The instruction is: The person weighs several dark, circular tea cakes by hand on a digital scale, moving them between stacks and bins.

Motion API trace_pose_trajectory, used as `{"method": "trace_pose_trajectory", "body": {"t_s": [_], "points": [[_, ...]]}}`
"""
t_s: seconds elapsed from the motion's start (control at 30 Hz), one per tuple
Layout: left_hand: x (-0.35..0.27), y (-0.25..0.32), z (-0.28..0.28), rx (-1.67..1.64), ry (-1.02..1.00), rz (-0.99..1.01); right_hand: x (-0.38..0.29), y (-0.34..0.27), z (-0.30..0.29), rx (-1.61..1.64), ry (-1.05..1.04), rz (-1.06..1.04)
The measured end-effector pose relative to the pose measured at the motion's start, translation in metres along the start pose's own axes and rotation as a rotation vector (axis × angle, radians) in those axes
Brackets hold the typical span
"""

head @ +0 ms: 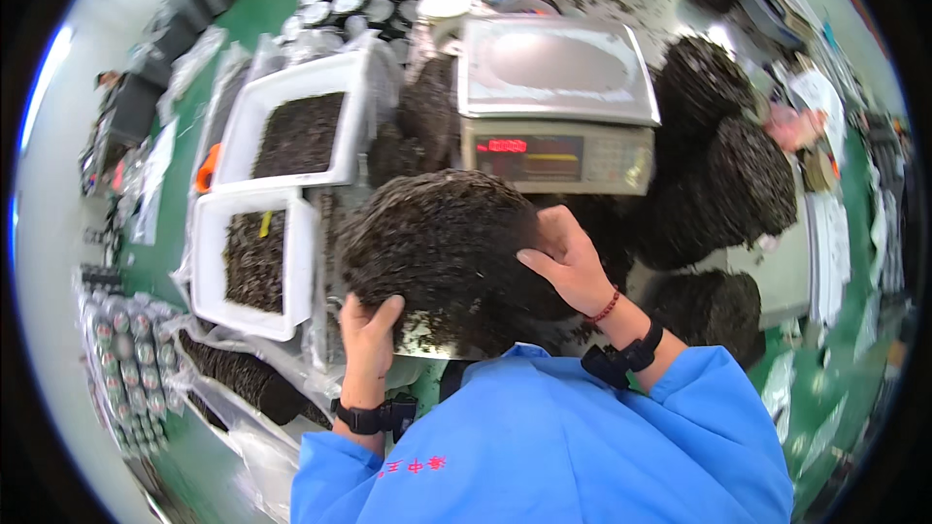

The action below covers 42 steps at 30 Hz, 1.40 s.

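Note:
A thick stack of dark dried seaweed sheets (437, 247) lies before me at the near edge of the work table. My left hand (370, 324) grips its lower left edge, with the thumb on top. At its right side is my right hand (571, 258), thumb and fingers curled on the edge, which looks blurred there. Just beyond the stack stands a digital scale (557, 73) with a bare metal pan and a lit red display. More dark round stacks (750, 182) lean together right of the scale, and another stack (706, 313) lies beside my right forearm.
Two white plastic tubs (204, 262) with dark flakes stand at the left; the nearer one holds a yellow strip. Orange scissors handles (207, 169) show beside them. Plastic bags with long dark rolls (247, 378) lie at the lower left. Lidded containers (349, 0) crowd the far left.

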State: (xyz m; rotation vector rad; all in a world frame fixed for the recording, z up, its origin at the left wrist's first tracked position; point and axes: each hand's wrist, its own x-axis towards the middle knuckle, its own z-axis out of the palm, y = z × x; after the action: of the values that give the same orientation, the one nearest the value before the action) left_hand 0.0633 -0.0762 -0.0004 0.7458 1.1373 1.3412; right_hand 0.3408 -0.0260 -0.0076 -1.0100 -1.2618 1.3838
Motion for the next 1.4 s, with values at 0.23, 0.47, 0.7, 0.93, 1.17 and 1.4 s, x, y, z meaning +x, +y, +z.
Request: {"method": "trace_pose_trajectory", "body": {"t_s": [0.23, 0.47, 0.7, 0.93, 1.17, 1.4], "points": [[-0.031, 0.093, -0.061, 1.296, 0.635, 1.024, 0.088, -0.039, 0.152, 0.198, -0.686, -0.043], [-0.055, 0.088, -0.078, 1.269, 0.553, 0.875, 0.088, -0.077, 0.247, 0.398, -0.790, 0.074], [-0.032, 0.088, -0.101, 1.220, 0.786, 0.871, 0.102, -0.040, 0.254, 0.388, -0.499, 0.122], [-0.002, 0.106, -0.128, 0.693, 1.058, 0.807, 0.117, -0.032, 0.215, 0.450, -0.476, 0.223], [0.020, 0.102, -0.157, -0.088, 0.860, 0.787, 0.131, -0.029, 0.167, 0.405, -0.364, 0.171], [0.035, 0.103, -0.150, -0.142, 0.758, 0.715, 0.147, -0.043, 0.050, -0.368, 0.130, -0.191]]}}
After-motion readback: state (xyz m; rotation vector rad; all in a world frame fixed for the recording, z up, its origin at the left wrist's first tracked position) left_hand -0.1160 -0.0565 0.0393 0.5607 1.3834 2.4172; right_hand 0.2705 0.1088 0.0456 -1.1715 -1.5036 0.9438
